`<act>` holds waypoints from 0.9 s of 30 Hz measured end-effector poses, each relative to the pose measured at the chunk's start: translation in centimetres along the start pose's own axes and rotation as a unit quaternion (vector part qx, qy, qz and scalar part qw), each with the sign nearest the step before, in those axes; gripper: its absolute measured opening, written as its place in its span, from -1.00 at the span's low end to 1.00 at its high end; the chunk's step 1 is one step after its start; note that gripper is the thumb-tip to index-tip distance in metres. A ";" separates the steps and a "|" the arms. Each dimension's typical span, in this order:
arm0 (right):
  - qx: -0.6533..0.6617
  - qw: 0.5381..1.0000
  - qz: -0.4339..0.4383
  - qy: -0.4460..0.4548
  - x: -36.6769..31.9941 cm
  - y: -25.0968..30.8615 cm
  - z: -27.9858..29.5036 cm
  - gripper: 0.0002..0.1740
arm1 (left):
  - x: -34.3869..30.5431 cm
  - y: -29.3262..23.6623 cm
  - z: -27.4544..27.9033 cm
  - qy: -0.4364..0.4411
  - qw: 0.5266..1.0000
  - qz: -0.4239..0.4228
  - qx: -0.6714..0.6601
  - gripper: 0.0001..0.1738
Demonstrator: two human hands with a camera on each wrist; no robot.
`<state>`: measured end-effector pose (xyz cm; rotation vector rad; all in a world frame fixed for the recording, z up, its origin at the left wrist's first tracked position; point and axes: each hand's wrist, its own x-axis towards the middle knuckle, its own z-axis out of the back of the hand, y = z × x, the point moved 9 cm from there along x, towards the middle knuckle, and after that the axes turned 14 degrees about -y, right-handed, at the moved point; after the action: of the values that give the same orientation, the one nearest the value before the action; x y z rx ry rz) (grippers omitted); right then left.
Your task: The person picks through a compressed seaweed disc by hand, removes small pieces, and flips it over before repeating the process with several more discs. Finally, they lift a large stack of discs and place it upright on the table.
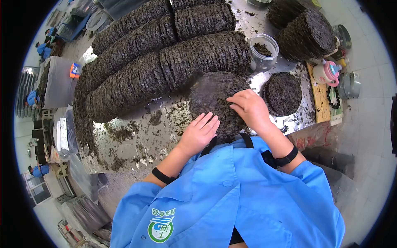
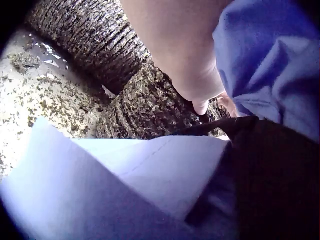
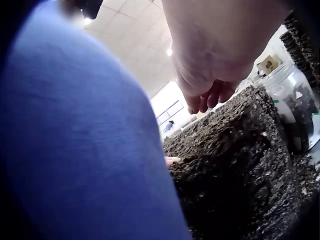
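A thick stack of round, dark dried seaweed sheets [image 1: 215, 91] lies in front of the person, against the blue jacket. On its near left part rests the left hand [image 1: 200, 133], fingers extended and side by side. The right hand [image 1: 250, 108] is over the stack's right part, its thumb and forefinger close together just above the top sheet. I cannot tell whether a scrap is pinched between them. The right wrist view shows these bent fingers [image 3: 212, 97] above the rough side of the stack [image 3: 235, 150]. In the left wrist view, the left hand [image 2: 200, 90] touches the seaweed [image 2: 150, 102].
Long rows of seaweed sheets [image 1: 165, 66] stand across the metal table [image 1: 140, 142], which is strewn with crumbs. A clear plastic jar [image 1: 263, 62] holds scraps. Right of it lie a smaller round stack [image 1: 283, 94] and a pink-lidded bottle [image 1: 326, 73]. Larger bundles [image 1: 308, 35] stand behind.
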<state>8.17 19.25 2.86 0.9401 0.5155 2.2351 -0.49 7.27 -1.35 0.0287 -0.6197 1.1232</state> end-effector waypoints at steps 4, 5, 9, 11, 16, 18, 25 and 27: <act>-0.059 0.987 0.131 0.078 -0.7 2.1 -4.6 -0.90 | -0.2 0.2 -0.3 -0.012 1.000 -0.010 0.006 -0.41; -0.059 0.986 0.131 0.079 -0.7 2.2 -5.1 -0.90 | -0.2 0.2 -0.3 -0.011 1.000 -0.012 0.010 -0.40; -0.123 0.983 0.073 0.119 -0.4 1.0 -6.5 -0.90 | 0.0 0.4 -0.2 -0.007 1.000 0.004 -0.006 -0.38; -0.136 0.979 0.061 0.141 -0.3 0.5 -6.6 -0.90 | 0.6 0.3 0.1 -0.002 1.000 0.020 -0.009 -0.38; 0.062 0.978 -0.189 -0.062 3.4 -4.6 2.5 -0.90 | 3.3 1.3 4.9 -0.055 0.998 0.005 -0.003 -0.46; 0.218 0.915 -0.310 -0.138 3.0 -8.6 4.7 -0.76 | 4.9 3.5 9.5 -0.178 0.980 0.071 -0.060 -0.60; 0.449 0.754 -0.478 -0.048 1.5 -5.1 1.1 -0.37 | 0.8 11.7 8.6 -0.413 0.566 0.475 -0.532 -0.66; 0.554 0.705 -0.442 0.019 2.0 -2.7 -0.7 -0.48 | 0.1 11.3 7.9 -0.407 0.544 0.488 -0.548 -0.64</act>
<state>7.70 22.45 1.83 0.8327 1.9592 0.8963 -13.59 9.91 2.07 -1.0831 -2.3387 1.5401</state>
